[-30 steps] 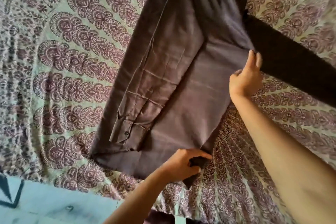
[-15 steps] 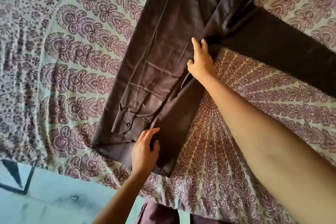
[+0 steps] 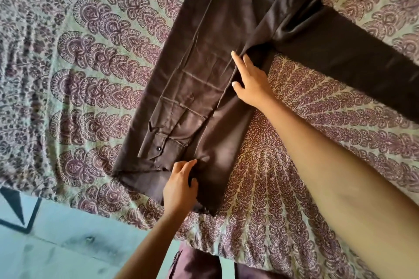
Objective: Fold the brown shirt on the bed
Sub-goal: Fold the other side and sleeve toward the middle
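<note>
The brown shirt (image 3: pixel 215 63) lies lengthwise on the patterned bed cover (image 3: pixel 90 88). One sleeve is folded down over its body, with the buttoned cuff (image 3: pixel 156 147) near the hem. The shirt's right side is folded inward over the middle. The other sleeve (image 3: pixel 351 56) stretches out flat to the right. My left hand (image 3: pixel 181 186) is at the hem and pinches the folded edge between thumb and fingers. Higher up, my right hand (image 3: pixel 249 79) presses on the same folded edge with straight fingers.
The bed's near edge runs along the lower left, with a light blue floor (image 3: pixel 56 244) below it. A dark triangular shape (image 3: pixel 15 208) lies on the floor at the far left. My trousers (image 3: pixel 197 263) show at the bottom edge.
Both hands carried the shirt's right side leftward over the middle, making a lengthwise fold. The right hand's fingers have flattened onto the fabric, and the bed cover beside the shirt is uncovered.
</note>
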### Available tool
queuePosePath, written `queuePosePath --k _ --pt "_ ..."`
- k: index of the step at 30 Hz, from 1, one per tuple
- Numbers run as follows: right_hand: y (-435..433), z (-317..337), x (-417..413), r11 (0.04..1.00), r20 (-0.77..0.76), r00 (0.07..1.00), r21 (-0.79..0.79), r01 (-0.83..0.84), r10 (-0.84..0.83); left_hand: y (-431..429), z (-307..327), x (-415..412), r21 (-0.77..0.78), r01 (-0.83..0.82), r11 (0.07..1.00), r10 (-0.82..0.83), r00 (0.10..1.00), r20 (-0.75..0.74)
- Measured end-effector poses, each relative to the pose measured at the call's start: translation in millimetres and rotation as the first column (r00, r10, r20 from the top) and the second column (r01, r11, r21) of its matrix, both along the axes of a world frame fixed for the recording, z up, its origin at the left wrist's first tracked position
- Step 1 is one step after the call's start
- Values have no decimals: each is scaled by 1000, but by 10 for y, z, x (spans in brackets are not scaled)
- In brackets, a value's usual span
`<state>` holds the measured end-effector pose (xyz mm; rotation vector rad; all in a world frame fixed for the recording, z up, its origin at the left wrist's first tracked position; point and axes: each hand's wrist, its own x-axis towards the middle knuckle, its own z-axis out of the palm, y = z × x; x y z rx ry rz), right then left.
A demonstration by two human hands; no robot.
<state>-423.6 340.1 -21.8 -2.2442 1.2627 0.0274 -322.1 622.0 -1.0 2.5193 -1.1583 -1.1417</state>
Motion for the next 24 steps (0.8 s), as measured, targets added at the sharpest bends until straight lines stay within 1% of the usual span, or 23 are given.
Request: queuePosePath --k 1,2,3,5,6,7,8,10,11,12,13,14,15,16,18,19,21,22,24 --pt "56 -49 -32 994 -29 1000 -106 -6 2 -24 3 8 44 33 999 -33 999 11" --pt "126 -100 -69 982 -31 998 -182 53 -59 -48 12 10 64 51 997 -52 999 15" --pt "199 -138 -97 960 -10 984 -223 172 -178 -69 26 18 69 54 996 -55 998 15" --pt "270 -198 -143 873 37 894 -202 444 -446 -94 43 40 108 74 991 -76 997 13" --pt "261 -202 -151 840 39 859 -192 508 -510 -95 46 50 147 105 983 -109 994 15" --pt "228 -183 -156 839 39 866 -231 493 -498 -87 47 56 179 132 975 -138 990 19" --pt "171 -165 -158 861 41 908 -302 409 -417 -78 48 62 194 144 970 -152 988 27" --pt "4 -113 -117 902 3 992 -416 117 -127 -77 51 78 185 149 971 -158 987 38" --pt "-91 -74 -70 905 -40 999 -425 -35 20 -80 48 82 172 173 970 -181 983 31" --pt "-177 -26 -18 908 -79 989 -393 -147 125 -92 47 80 153 213 965 -218 976 14" --pt "-255 17 33 916 -107 978 -343 -207 181 -98 40 76 125 253 959 -254 967 -15" --pt "-324 51 73 929 -126 974 -298 -220 191 -100 34 72 88 274 958 -270 961 -52" --pt "-388 89 110 942 -127 979 -274 -192 162 -96 28 75 48 268 962 -264 961 -85" --pt "-447 119 144 958 -105 989 -259 -126 102 -83 21 80 6 236 972 -234 967 -106" --pt "-528 147 208 975 -38 999 -224 5 -13 -30 -11 116 -59 102 993 -108 989 -99" --pt "-540 144 239 977 -15 999 -211 35 -39 1 -25 142 -69 36 997 -42 996 -83" --pt "-500 114 287 974 -22 999 -224 23 -29 46 -51 199 -43 -23 999 20 997 -70" --pt "-463 83 293 973 -23 999 -231 18 -24 51 -54 213 -15 -15 1000 14 997 -82" --pt "-375 -11 272 979 -16 999 -200 27 -31 29 -31 223 68 59 996 -53 995 -90"
